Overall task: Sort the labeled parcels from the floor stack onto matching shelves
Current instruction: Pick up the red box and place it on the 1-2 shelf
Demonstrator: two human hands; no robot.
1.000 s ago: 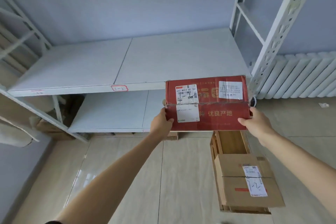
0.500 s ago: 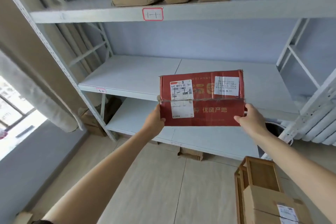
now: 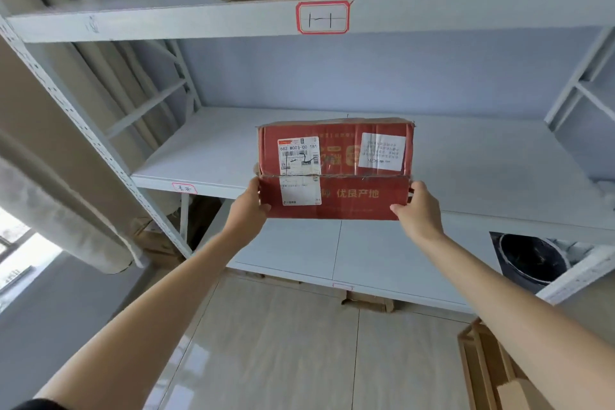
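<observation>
At frame centre, the left hand [image 3: 248, 210] grips the left end of the red rectangular cardboard parcel [image 3: 336, 170] and the right hand [image 3: 419, 210] grips its right end. The parcel hangs over the front edge of the bare white metal middle shelf [image 3: 206, 156], below the upper shelf's red-bordered label [image 3: 322, 17].

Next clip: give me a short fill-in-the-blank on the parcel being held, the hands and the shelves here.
1. The parcel held in front of the shelves is ____ in colour.
2. It is held by ____ hands, the left hand and the right hand at its ends.
3. The top shelf, tagged with a red-bordered label, carries ____ brown boxes.

Missing words: red; two; three
</observation>
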